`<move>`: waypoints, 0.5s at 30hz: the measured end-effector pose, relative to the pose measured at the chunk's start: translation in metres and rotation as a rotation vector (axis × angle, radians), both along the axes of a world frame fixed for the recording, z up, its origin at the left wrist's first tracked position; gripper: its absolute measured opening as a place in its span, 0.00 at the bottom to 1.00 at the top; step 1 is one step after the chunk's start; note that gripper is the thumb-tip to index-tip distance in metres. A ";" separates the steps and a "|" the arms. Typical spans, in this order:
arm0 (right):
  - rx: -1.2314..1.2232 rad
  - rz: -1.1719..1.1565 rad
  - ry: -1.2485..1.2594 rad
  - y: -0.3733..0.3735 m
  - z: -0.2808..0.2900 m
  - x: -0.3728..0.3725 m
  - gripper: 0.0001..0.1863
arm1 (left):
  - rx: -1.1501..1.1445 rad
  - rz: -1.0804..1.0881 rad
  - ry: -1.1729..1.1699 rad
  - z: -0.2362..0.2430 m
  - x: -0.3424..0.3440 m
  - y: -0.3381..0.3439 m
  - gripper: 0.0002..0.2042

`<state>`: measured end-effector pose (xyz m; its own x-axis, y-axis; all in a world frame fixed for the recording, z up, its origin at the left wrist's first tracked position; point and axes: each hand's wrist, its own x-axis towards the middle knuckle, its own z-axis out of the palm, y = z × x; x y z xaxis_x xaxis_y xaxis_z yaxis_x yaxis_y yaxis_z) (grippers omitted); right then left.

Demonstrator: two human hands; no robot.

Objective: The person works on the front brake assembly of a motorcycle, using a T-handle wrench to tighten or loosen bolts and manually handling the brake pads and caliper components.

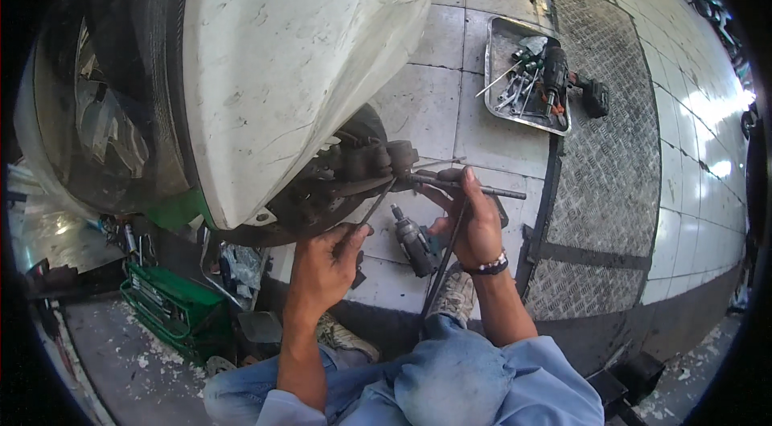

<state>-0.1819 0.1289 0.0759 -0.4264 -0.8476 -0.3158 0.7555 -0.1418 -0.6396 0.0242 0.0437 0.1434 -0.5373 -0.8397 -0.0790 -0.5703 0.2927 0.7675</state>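
Note:
My left hand (pixel 328 264) is closed, fingers pinched round a thin metal rod (pixel 379 202) that slants up to the rusty brake and suspension parts (pixel 366 162) under the white car panel. My right hand (pixel 478 225) is closed beside the same parts, its far fingers partly hidden. A long dark bar (pixel 441 275) runs down from its palm toward my shoe. By its fingertips, a ridged dark rod (pixel 498 191) juts out to the right from the rusty parts. Between my hands, a power impact wrench (pixel 413 241) lies on the tiled floor.
The white car body (pixel 281 48) overhangs at upper left. A metal tray (pixel 489 64) of sockets and wrenches, with a cordless impact wrench (pixel 555 76), lies at upper right beside a tread-plate strip (pixel 607 120). A green toolbox (pixel 173 309) stands at lower left.

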 end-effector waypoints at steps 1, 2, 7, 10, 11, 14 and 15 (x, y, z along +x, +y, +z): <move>0.008 -0.005 0.000 0.000 0.000 0.001 0.27 | 0.002 0.006 0.033 -0.002 0.000 0.000 0.13; -0.001 -0.020 -0.004 0.000 0.000 0.003 0.26 | 0.064 0.014 0.035 -0.003 0.000 0.000 0.14; -0.006 -0.068 -0.057 0.001 -0.001 0.014 0.25 | 0.345 0.019 0.046 -0.007 0.005 -0.004 0.17; -0.076 -0.099 -0.100 0.000 -0.003 0.020 0.25 | 0.406 0.029 0.038 -0.010 0.006 -0.004 0.20; -0.095 -0.098 -0.103 -0.001 -0.004 0.022 0.24 | 0.442 0.036 0.087 -0.011 0.006 -0.003 0.20; -0.145 -0.115 -0.107 -0.002 -0.008 0.027 0.22 | 0.524 0.067 0.138 -0.014 0.005 -0.001 0.21; -0.160 -0.129 -0.107 -0.003 -0.009 0.028 0.22 | 0.513 0.071 0.140 -0.015 0.005 0.000 0.21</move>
<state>-0.1537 0.1263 0.0674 -0.5060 -0.8310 -0.2311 0.7870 -0.3351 -0.5180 0.0293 0.0437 0.1286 -0.5157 -0.7464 -0.4206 -0.4571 -0.1756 0.8719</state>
